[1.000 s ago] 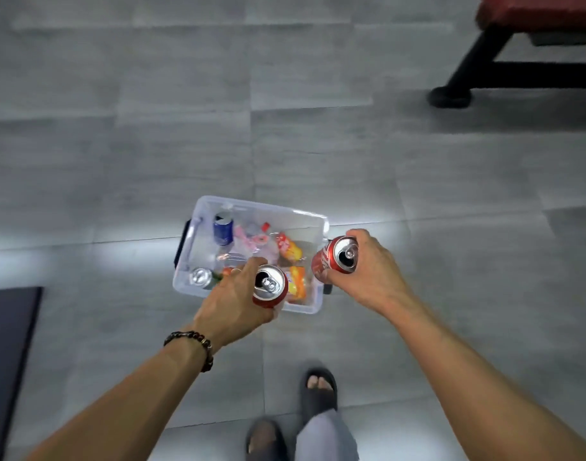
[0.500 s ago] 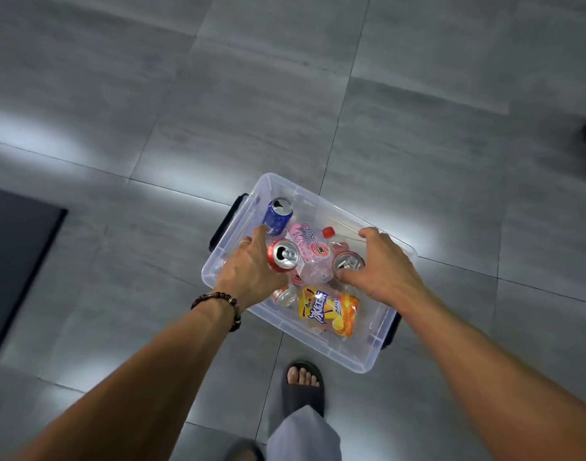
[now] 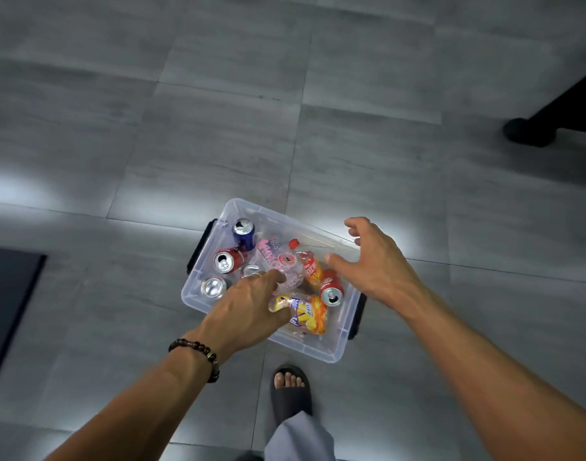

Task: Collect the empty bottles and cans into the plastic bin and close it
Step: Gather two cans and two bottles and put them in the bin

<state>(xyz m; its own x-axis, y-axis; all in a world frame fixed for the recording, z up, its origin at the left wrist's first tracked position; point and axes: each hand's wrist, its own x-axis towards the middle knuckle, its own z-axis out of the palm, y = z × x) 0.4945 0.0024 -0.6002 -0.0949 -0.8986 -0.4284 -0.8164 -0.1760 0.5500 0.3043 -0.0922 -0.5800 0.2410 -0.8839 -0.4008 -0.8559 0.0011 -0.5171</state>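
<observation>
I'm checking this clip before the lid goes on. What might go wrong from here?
The pink-labelled bottle lies across the cans in the plastic bin, so it may sit too high for a lid to shut. No lid is in view. The left hand, low among the contents, could tip the upright blue can.

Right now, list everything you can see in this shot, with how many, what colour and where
plastic bin: one, clear with black side handles, open on the floor, no lid in view
blue can: one, upright at the bin's far left corner
red cans: two, one beside the blue can, one by the bin's right side
silver-topped can: one, near left of the bin, body colour hidden
pink-labelled bottle: one, clear, lying mid-bin
orange-labelled bottle: one, red cap, lying right of the pink one
yellow-orange bottle: one, lying at the bin's near side
floor: grey tiles
furniture leg: one, black, far right
dark mat: one, left edge
sandalled foot: one, black sandal, below the bin
left hand: empty, over the bin, beaded bracelet on its wrist
right hand: open, empty, above the bin's right side
</observation>
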